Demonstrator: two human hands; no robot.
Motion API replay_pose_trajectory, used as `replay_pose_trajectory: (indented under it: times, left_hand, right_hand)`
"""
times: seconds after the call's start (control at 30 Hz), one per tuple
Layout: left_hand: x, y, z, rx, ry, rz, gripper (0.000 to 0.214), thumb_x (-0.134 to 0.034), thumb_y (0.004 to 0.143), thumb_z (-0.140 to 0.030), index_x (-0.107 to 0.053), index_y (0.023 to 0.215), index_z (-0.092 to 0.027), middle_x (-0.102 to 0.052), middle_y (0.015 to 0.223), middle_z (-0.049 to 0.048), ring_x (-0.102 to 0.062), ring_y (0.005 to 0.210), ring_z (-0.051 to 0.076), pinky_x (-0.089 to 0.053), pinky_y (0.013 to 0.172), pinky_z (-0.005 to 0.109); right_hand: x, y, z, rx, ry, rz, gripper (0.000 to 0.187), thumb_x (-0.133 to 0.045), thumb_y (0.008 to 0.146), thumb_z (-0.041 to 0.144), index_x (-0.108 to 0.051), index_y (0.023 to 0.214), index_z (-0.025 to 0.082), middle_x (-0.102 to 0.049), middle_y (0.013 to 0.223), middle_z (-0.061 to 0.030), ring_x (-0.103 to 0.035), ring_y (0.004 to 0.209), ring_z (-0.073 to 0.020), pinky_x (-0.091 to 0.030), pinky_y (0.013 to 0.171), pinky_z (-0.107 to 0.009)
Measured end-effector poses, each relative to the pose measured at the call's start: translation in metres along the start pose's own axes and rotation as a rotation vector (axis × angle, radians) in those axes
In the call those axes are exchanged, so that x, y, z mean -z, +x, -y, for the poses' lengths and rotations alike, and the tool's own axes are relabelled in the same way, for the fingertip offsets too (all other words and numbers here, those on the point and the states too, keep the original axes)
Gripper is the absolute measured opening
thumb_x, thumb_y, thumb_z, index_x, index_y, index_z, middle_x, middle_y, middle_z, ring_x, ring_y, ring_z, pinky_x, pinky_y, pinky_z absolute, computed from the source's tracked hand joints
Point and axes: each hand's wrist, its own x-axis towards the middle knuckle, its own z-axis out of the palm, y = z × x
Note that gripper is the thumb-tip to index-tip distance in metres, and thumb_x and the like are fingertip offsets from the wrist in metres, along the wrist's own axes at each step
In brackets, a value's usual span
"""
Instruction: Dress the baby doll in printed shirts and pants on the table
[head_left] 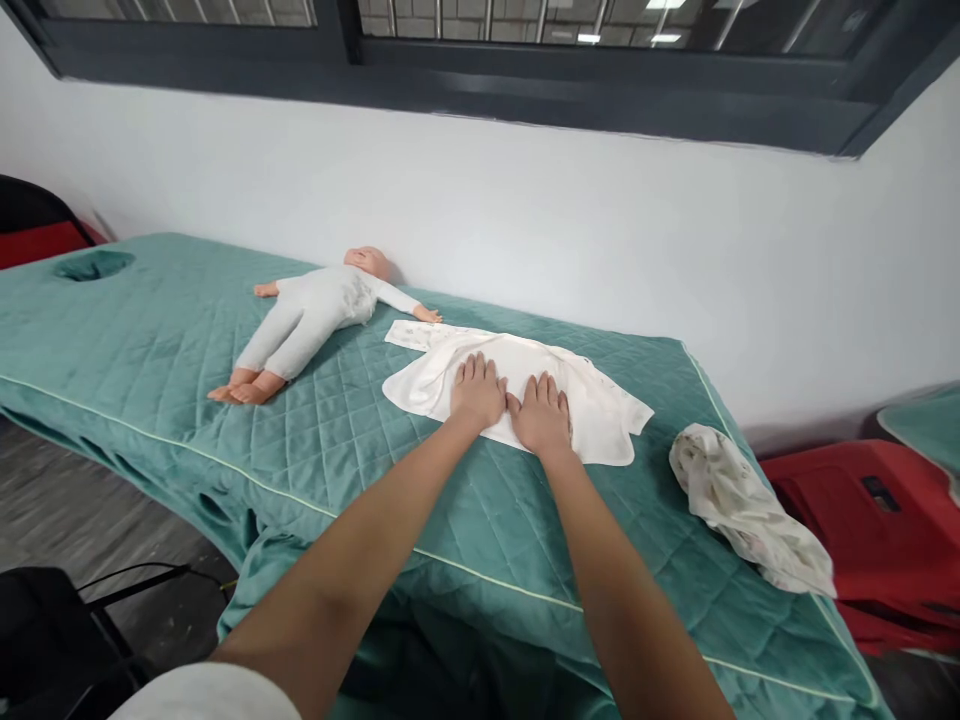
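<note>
On the far left of the bed [135, 340] I see a baby doll [307, 315] lying on its back with its head toward the wall, well apart from my hands. Right of it, just past the doll's outstretched arm, a white baby garment [517, 358] is spread flat. Its long axis slants across the bed from far left to near right. Both hands rest on the garment's near edge, straight ahead of me. My left hand [478, 388] lies palm down with the fingers stretched out, gripping nothing. My right hand [541, 412] lies the same way just beside it, thumbs almost touching, and a shade nearer to me. The left hand is closer to the garment's far-left end, the right to its near-right end. Further right, a crumpled printed cloth [750, 510] lies near the bed's edge, apart from the garment.
</note>
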Motion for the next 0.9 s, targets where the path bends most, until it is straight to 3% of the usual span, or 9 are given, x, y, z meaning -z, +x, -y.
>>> replay_pose_trajectory:
  times: [0.27, 0.43, 0.67, 0.9]
  left_hand:
    - [0.005, -0.047, 0.014, -0.131, 0.03, 0.008, 0.063, -0.023, 0.103, -0.043, -0.037, 0.155, -0.009, -0.024, 0.167, 0.012, -0.018, 0.156, 0.03, -0.019, 0.127, 0.047]
    - [0.01, -0.085, 0.022, -0.196, 0.029, -0.04, 0.06, -0.026, 0.104, -0.043, -0.041, 0.154, -0.014, -0.029, 0.165, 0.01, -0.022, 0.155, 0.028, -0.02, 0.127, 0.047]
    - [0.021, -0.154, 0.046, -0.321, 0.014, -0.162, 0.051, -0.034, 0.103, -0.043, -0.047, 0.151, -0.027, -0.036, 0.163, 0.0045, -0.032, 0.151, 0.03, -0.026, 0.123, 0.054]
    - [0.022, -0.218, 0.079, -0.336, 0.051, -0.271, 0.048, -0.046, 0.1, -0.038, -0.054, 0.145, -0.026, -0.042, 0.159, 0.002, -0.039, 0.147, 0.028, -0.024, 0.124, 0.049]
  right_hand:
    - [0.003, -0.034, -0.005, 0.076, -0.079, 0.001, 0.07, -0.019, 0.104, 0.053, -0.025, 0.16, 0.012, -0.014, 0.169, -0.016, -0.011, 0.156, -0.0306, -0.013, 0.123, -0.049]
    - [0.002, -0.06, -0.002, 0.13, -0.088, -0.057, 0.067, -0.025, 0.105, 0.051, -0.028, 0.159, 0.013, -0.019, 0.168, -0.0161, -0.016, 0.155, -0.0318, -0.015, 0.123, -0.05]
    - [-0.005, -0.14, -0.007, 0.231, -0.051, -0.161, 0.065, -0.032, 0.103, 0.053, -0.034, 0.158, 0.019, -0.023, 0.167, -0.0085, -0.021, 0.155, -0.0285, -0.023, 0.123, -0.05]
    - [-0.03, -0.214, -0.021, 0.207, -0.077, -0.266, 0.071, -0.04, 0.1, 0.049, -0.017, 0.163, 0.026, -0.028, 0.165, -0.0062, -0.036, 0.148, -0.0346, -0.037, 0.115, -0.056]
